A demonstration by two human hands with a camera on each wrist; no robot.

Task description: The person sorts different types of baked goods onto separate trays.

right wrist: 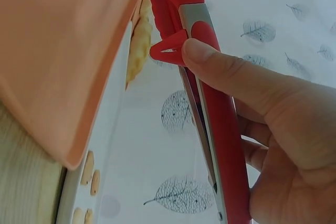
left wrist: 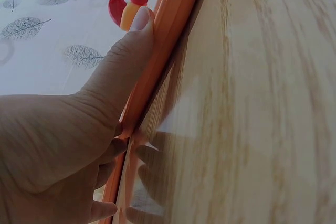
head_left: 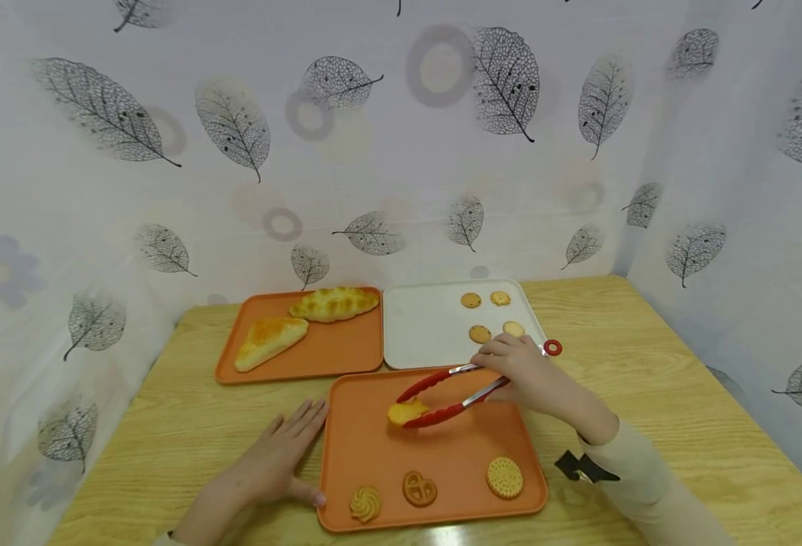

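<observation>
My right hand (head_left: 527,371) grips red-and-silver tongs (head_left: 445,413) over the front orange tray (head_left: 455,455). Between the red tips is a small yellow cookie-like piece (head_left: 404,412); whether it touches the tray is hard to tell. In the right wrist view, the thumb presses along the tongs' (right wrist: 220,129) red handle, with the other fingers behind it. My left hand (head_left: 274,462) rests at the tray's left edge, fingers extended and thumb touching the rim. Along the tray's near side lie a swirl cookie (head_left: 365,503), a pretzel cookie (head_left: 419,489) and a round dotted cookie (head_left: 505,478).
At the back left, another orange tray (head_left: 333,353) bears a triangular bread (head_left: 267,343) and a long ridged bread (head_left: 336,303). Beside it, a white tray (head_left: 424,326) holds several small cookies at its right side. A leaf-patterned curtain (head_left: 408,167) surrounds the wooden table (head_left: 619,349).
</observation>
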